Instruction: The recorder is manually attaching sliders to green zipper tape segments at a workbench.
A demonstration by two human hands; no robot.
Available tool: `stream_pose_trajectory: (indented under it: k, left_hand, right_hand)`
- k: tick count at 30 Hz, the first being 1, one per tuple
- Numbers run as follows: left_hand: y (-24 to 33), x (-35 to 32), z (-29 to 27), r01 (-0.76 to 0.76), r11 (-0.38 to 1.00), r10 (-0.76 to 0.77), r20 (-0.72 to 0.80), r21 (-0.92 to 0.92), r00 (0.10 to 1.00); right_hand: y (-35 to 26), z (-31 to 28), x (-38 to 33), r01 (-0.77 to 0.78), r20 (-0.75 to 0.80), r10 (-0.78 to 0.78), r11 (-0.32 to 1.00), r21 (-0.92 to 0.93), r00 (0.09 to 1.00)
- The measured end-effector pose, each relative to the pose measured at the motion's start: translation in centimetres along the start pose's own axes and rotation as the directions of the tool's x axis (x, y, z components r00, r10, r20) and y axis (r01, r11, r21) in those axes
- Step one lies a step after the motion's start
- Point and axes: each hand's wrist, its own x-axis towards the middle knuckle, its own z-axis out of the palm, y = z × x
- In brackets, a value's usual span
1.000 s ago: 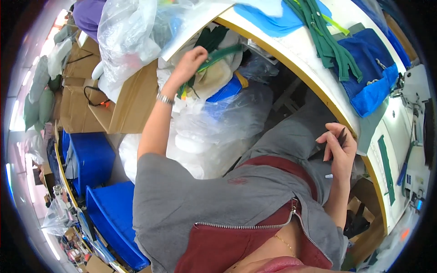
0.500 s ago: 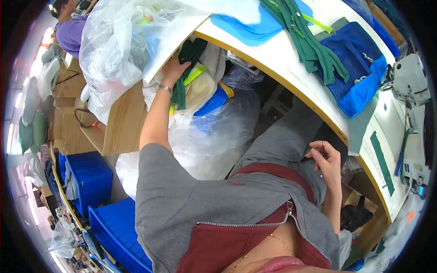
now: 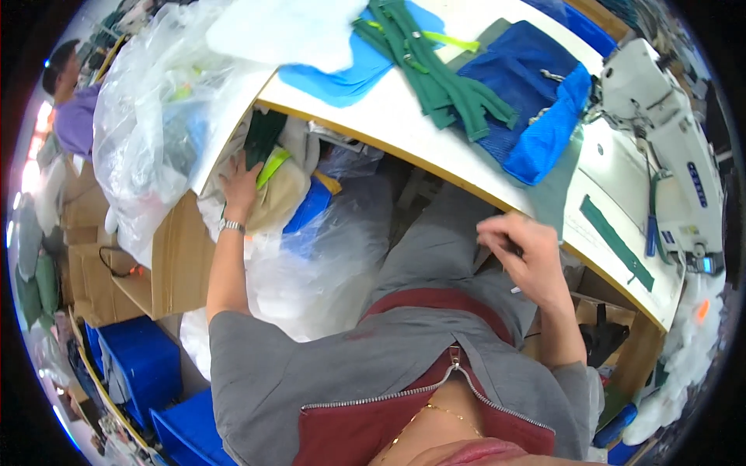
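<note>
My left hand [image 3: 239, 189] reaches into a pile of cloth pieces and plastic under the table's left edge. Its fingers are spread, close to a dark green cloth piece [image 3: 264, 133] and a neon yellow strip [image 3: 273, 168]. Beside them lie beige cloth [image 3: 281, 194] and a blue piece [image 3: 309, 208]. My right hand [image 3: 524, 252] is raised at the table's front edge with its fingers curled. A small shiny tip [image 3: 515, 290] shows below the palm; what it belongs to is hidden.
On the white table [image 3: 536, 159] lie green zipper strips [image 3: 423, 70], a blue mesh bag [image 3: 513, 85] and another green strip [image 3: 618, 242]. A sewing machine [image 3: 660, 116] stands right. Clear plastic bags [image 3: 155, 132], a cardboard box [image 3: 183, 256] and blue bins [image 3: 140, 365] are left. A person [image 3: 74, 116] sits far left.
The view has shifted, so the table appears lower and further left. My left hand has come off the green cloth strip, fingers spreading. My right hand has risen toward the table edge.
</note>
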Motion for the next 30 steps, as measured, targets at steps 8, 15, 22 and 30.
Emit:
stream_pose_trajectory:
  k: [8,15,22,30]
  left_hand:
    - [13.9,-3.6,-10.7,-0.032,0.171,0.329,0.027,-0.985,0.944]
    - [25.3,-6.4,-20.6,0.373,-0.596,0.626,-0.120,-0.711,0.771]
    - [26.8,-3.9,-23.1,0.578,-0.761,0.635,-0.159,-0.295,0.756]
    - [30.4,-7.6,-22.5,0.669,-0.619,0.755,-0.078,-0.412,0.651]
  right_hand:
    - [3.9,-0.6,10.2,-0.181,-0.277,-0.005,0.748,-0.639,0.961]
    - [1.6,-1.6,7.5,-0.014,-0.353,-0.083,0.964,-0.266,0.932]
    - [2.0,-1.6,-4.9,-0.101,0.085,0.096,0.993,0.054,0.992]
    - [5.6,-1.2,-12.3,-0.336,0.111,0.330,0.941,0.040,0.937]
